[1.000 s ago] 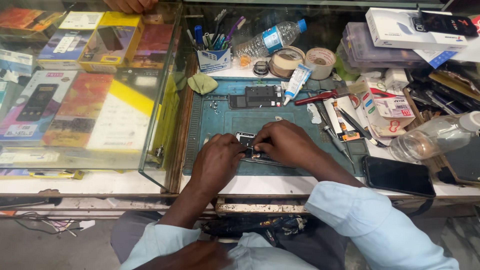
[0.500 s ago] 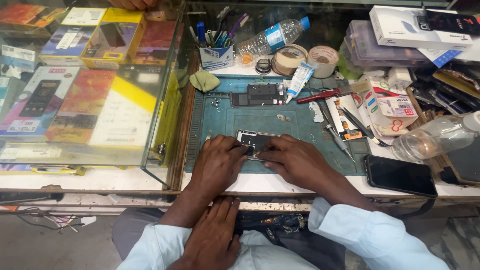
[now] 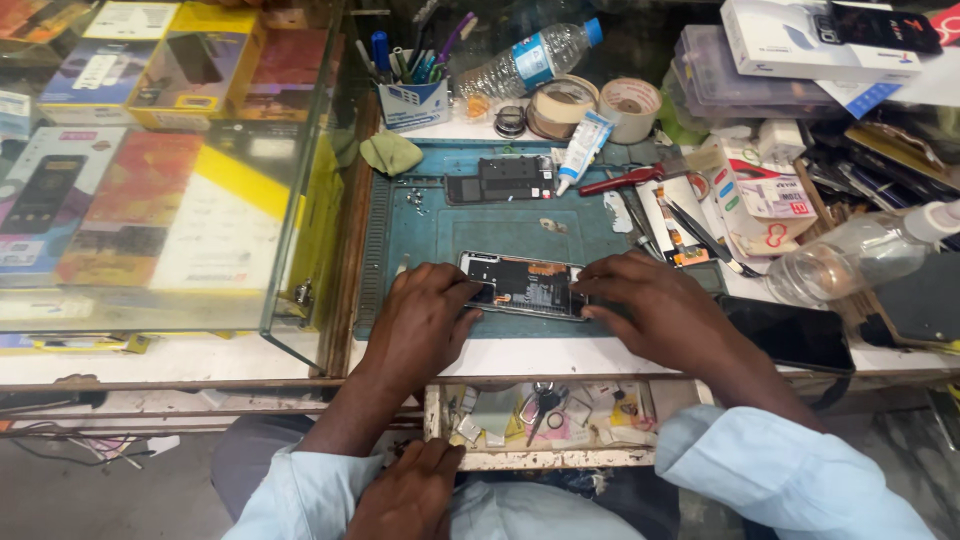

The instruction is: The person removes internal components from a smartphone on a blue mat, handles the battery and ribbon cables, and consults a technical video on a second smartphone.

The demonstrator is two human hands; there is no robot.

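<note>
Opened phone (image 3: 525,285): back cover off, board exposed, flat on teal work mat (image 3: 440,225), near mat's front edge. Left hand (image 3: 425,320): fingers pressed on phone's left end. Right hand (image 3: 660,310): fingertips on phone's right end; both hands bracing it, neither closed around it. Third hand (image 3: 410,490) low in view, resting at lap. Second dismantled phone part (image 3: 500,180) at mat's rear. Beside it: white tube (image 3: 582,150), red-handled tool (image 3: 620,180). Tape rolls (image 3: 595,103) behind. Black phone (image 3: 795,335) right of mat.

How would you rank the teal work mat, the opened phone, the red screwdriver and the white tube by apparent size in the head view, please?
1. teal work mat
2. opened phone
3. red screwdriver and white tube: too alike to rank.
</note>
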